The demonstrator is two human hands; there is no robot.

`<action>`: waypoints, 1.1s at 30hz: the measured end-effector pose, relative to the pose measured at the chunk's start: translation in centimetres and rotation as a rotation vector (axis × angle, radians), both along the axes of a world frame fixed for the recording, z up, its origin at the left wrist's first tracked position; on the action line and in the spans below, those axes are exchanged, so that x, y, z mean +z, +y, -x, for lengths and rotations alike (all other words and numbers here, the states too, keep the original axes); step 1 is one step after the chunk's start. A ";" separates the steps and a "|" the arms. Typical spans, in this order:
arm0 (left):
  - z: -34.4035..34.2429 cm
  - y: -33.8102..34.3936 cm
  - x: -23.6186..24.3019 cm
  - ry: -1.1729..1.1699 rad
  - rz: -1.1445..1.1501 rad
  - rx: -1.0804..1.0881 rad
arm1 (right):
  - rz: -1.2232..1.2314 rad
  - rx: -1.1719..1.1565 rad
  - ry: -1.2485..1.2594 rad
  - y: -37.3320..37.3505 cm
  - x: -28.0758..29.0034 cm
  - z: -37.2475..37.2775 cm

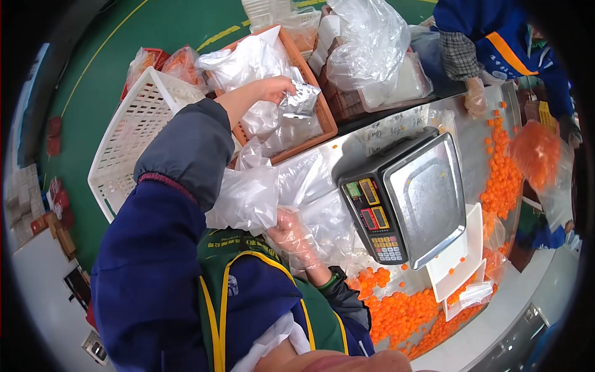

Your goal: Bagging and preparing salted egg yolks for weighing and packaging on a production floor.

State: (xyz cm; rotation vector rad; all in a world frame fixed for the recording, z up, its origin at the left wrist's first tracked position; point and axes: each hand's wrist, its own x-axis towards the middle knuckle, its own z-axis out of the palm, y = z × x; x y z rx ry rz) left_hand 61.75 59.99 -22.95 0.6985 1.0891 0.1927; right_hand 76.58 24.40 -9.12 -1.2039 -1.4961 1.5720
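Head view | left hand point(279, 89) pinches silver packet point(300, 101) between fingers, over orange crate point(331, 128) | right gloved hand point(291, 238) at clear bag point(245, 196), can't tell if gripping | I judge packet pick-up underway; next calls for firm pinch, clearing crate rim

And the left hand point(277, 90) masks part of the silver packet point(301, 102); the scale point(406, 198) blocks some of the white tray point(462, 245); keypad point(388, 248) marks, too small; top edge crops a co-worker's blue jacket point(468, 22)!
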 end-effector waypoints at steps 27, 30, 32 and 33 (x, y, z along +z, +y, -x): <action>-1.6 -3.6 -4.4 0.376 -0.293 -0.610 | 0.045 -0.020 0.177 -0.5 0.9 0.6; -1.9 -3.8 -4.4 0.393 -0.303 -0.623 | 0.072 0.007 0.117 -0.1 2.1 0.1; -1.5 -4.0 -4.9 0.446 -0.324 -0.634 | 0.043 0.006 0.116 0.1 2.9 0.0; -1.6 -3.9 -5.2 0.484 -0.288 -0.646 | 0.013 0.006 0.108 0.0 3.1 0.2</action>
